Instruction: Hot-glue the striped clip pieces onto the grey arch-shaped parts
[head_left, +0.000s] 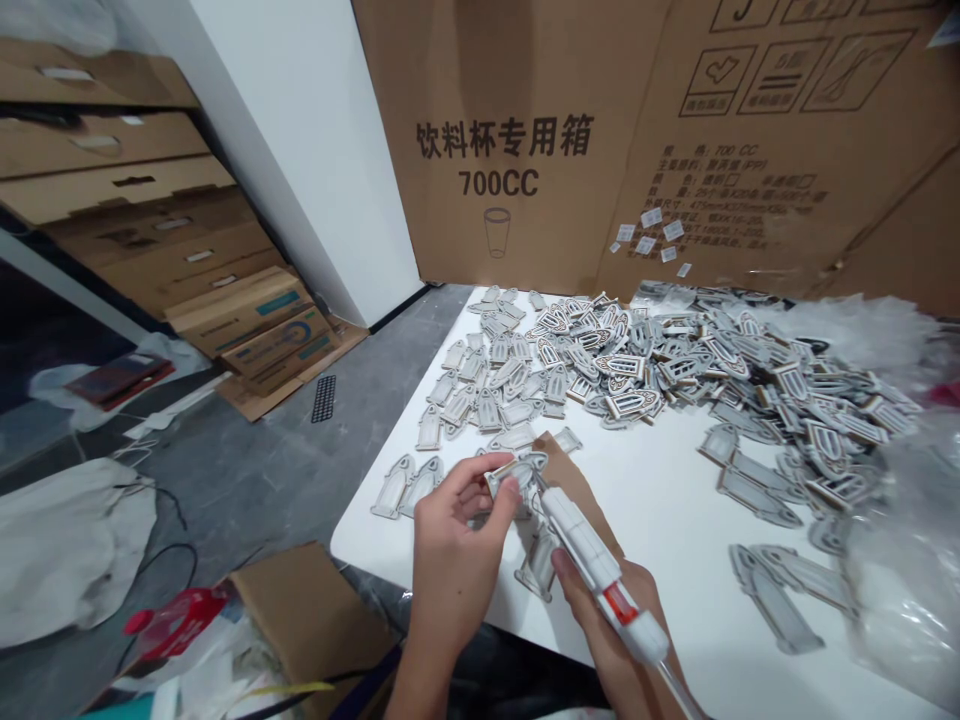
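My left hand (459, 540) is closed in a pinch on a small arch-shaped flat piece (516, 472), held just above the white table (660, 500). My right hand (615, 620) grips a white glue gun (592, 560) with a red band. The gun's tip touches the piece near its upper edge. A brown cardboard scrap (570, 480) lies under the held piece. Another arch piece (538, 566) rests on the table between my hands.
A heap of arch-shaped pieces (637, 360) covers the far half of the table. Clear plastic bags (900, 560) lie at the right. A big cardboard box (600, 130) stands behind. Flattened cartons (150, 230) are stacked at the left, with bags and cables on the floor.
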